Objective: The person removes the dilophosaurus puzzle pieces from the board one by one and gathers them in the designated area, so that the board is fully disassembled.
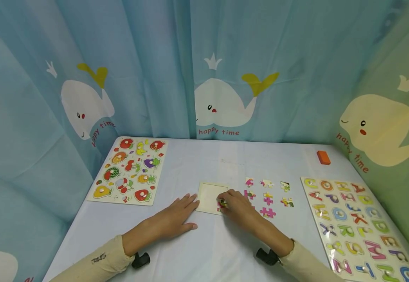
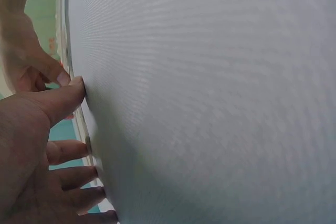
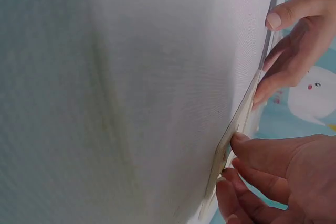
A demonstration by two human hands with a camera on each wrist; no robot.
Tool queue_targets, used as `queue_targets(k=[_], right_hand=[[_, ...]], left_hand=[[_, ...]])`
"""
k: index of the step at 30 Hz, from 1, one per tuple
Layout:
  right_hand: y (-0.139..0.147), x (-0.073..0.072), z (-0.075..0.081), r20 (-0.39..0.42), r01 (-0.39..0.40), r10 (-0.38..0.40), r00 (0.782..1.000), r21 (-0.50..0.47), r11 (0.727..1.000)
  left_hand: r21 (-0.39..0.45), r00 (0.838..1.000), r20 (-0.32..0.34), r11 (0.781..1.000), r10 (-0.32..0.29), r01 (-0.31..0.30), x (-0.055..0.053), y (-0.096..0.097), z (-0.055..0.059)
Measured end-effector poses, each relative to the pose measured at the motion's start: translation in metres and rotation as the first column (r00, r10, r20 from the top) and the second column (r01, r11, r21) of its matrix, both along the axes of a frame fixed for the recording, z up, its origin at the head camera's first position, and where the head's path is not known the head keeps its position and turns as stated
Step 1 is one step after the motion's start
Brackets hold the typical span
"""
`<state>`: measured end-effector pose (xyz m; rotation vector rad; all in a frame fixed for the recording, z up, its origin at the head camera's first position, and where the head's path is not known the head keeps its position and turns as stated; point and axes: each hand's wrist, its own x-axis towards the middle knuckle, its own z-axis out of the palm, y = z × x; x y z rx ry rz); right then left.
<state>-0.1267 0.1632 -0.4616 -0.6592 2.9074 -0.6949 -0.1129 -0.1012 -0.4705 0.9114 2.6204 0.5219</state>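
A square, pale wooden puzzle tray lies flat in the middle of the table. My left hand rests palm down with straight fingers, their tips touching the tray's left edge; those fingers are spread in the left wrist view. At the tray's lower right corner, my right hand pinches a colourful jigsaw piece between thumb and fingers. The right wrist view shows the right thumb at the tray's edge, with the piece mostly hidden. Several loose jigsaw pieces lie in rows right of the right hand.
On the left lies a fruit peg board. An alphabet peg board lies along the right side, and an orange block sits near the back right. A blue whale-print curtain surrounds the table.
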Motion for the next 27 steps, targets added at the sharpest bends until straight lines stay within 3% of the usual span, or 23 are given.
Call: queue_targets(k=[8, 18, 24, 27], right_hand=[[0.003, -0.001, 0.0, 0.009, -0.029, 0.029, 1.0, -0.003, 1.0], [0.009, 0.001, 0.0, -0.084, -0.051, 0.043, 0.996, -0.098, 0.994], [0.034, -0.005, 0.016, -0.09, -0.077, 0.058, 0.994, -0.223, 0.972], [0.057, -0.009, 0.028, -0.067, -0.076, 0.062, 0.996, -0.226, 0.971]], left_hand=[[-0.005, 1.0, 0.001, 1.0, 0.003, -0.003, -0.001, 0.0, -0.001], [-0.007, 1.0, -0.003, 1.0, 0.003, -0.003, -0.001, 0.0, -0.001], [-0.003, 1.0, -0.004, 1.0, -0.002, 0.002, -0.001, 0.0, -0.001], [-0.002, 1.0, -0.008, 1.0, -0.003, 0.003, 0.0, 0.0, -0.002]])
